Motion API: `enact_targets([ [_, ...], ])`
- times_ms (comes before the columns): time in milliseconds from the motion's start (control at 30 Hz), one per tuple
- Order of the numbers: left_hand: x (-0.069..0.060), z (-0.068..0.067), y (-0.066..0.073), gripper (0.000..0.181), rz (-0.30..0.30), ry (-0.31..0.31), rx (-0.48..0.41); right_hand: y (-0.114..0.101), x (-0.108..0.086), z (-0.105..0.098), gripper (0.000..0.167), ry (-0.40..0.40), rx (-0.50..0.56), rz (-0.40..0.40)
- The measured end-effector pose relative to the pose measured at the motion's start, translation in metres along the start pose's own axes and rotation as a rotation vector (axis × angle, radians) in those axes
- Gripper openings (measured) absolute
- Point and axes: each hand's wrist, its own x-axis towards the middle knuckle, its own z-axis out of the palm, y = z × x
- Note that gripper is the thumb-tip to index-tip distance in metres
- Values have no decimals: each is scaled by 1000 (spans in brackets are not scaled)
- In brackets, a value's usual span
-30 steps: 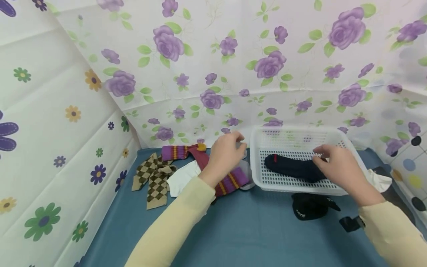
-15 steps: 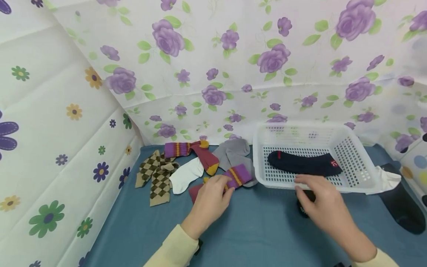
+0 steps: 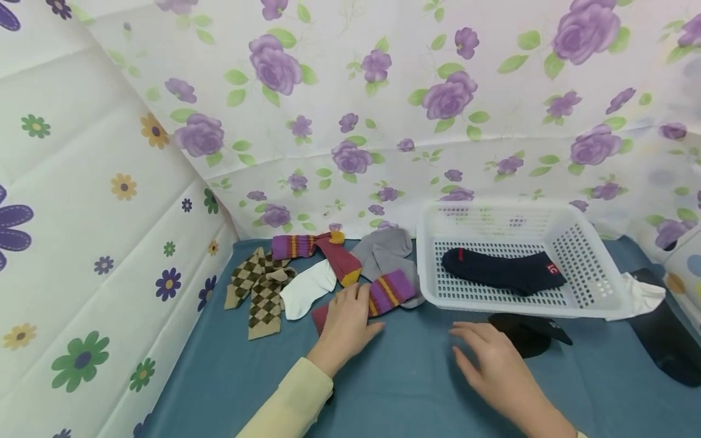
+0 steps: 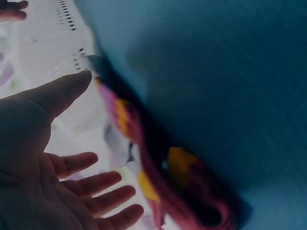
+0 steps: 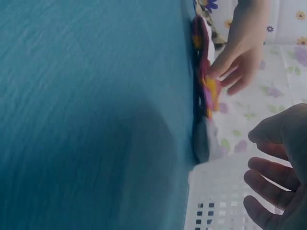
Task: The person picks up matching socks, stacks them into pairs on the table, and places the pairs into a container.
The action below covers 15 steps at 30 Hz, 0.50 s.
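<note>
At your 12 o'clock, the striped sock (image 3: 393, 293) is purple with yellow-orange bands and a maroon end. Between your 11 and 12, a plain white sock (image 3: 309, 289); at 11, checked socks (image 3: 265, 310) in beige and dark brown. Between your 1 and 2, a white basket (image 3: 526, 311) and a navy sock (image 3: 501, 271) marked in red. Your desk (image 3: 405, 383) is plain blue.

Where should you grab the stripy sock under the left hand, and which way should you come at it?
I'd pinch its purple cuff, from above and the near side. The cuff looks fairly flat and pokes out past the left hand, with blue cloth in front. Grey socks lie behind it, so reaching from there might catch those too.
</note>
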Motion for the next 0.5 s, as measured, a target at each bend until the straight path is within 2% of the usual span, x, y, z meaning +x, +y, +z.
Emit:
enact_targets([
  [100, 6, 9, -3, 77, -1, -49, 42, -3, 0, 5, 29, -51, 10, 8],
  [167, 8, 13, -6, 69, 8, -67, 80, -4, 0, 8, 28, -83, 12, 17],
  [267, 12, 16, -10, 45, 51, -61, 160, -4, -1, 11, 27, -128, 12, 36],
  [333, 14, 16, -14, 25, 87, -28, 192, -3, -1, 13, 27, -160, 8, 52],
  [400, 16, 15, -17, 11, 109, 6, 186, -3, 0, 14, 27, -190, 5, 65],
  [500, 18, 13, -20, 17, 88, 19, 85, -3, 1, 16, 27, -218, 5, 77],
])
